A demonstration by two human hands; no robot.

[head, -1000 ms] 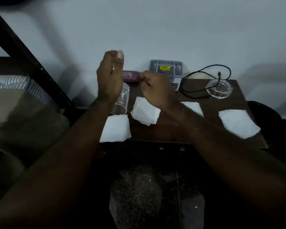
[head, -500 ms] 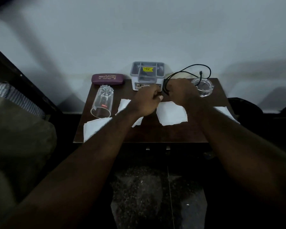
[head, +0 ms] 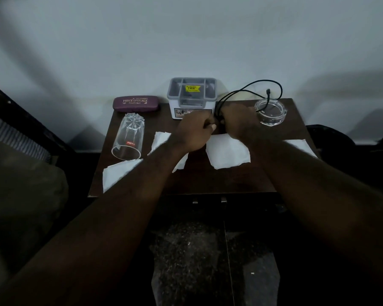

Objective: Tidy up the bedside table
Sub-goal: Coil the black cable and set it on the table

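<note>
A black cable point(head: 250, 88) loops up at the back of the dark wooden bedside table point(head: 208, 180). My left hand point(head: 194, 131) and my right hand point(head: 237, 120) meet at the table's middle, both closed around the cable's bundled part. A clear glass point(head: 128, 136) lies on its side at the left. Behind it rests a purple glasses case point(head: 136, 103). A grey organiser box point(head: 191, 97) stands against the wall. A round glass dish point(head: 271, 111) sits at the right, with the cable's end hanging over it. White tissues point(head: 228, 150) lie spread on the top.
A bed with a striped pillow point(head: 16, 138) and a dark frame point(head: 31, 120) is at the left. A dark object point(head: 332, 138) stands right of the table. The white wall runs behind. Speckled floor point(head: 190, 257) lies below the table's front edge.
My left hand let go of the glass, which now lies on the table. Both hands moved right to the cable and closed on it. The view shifted right.
</note>
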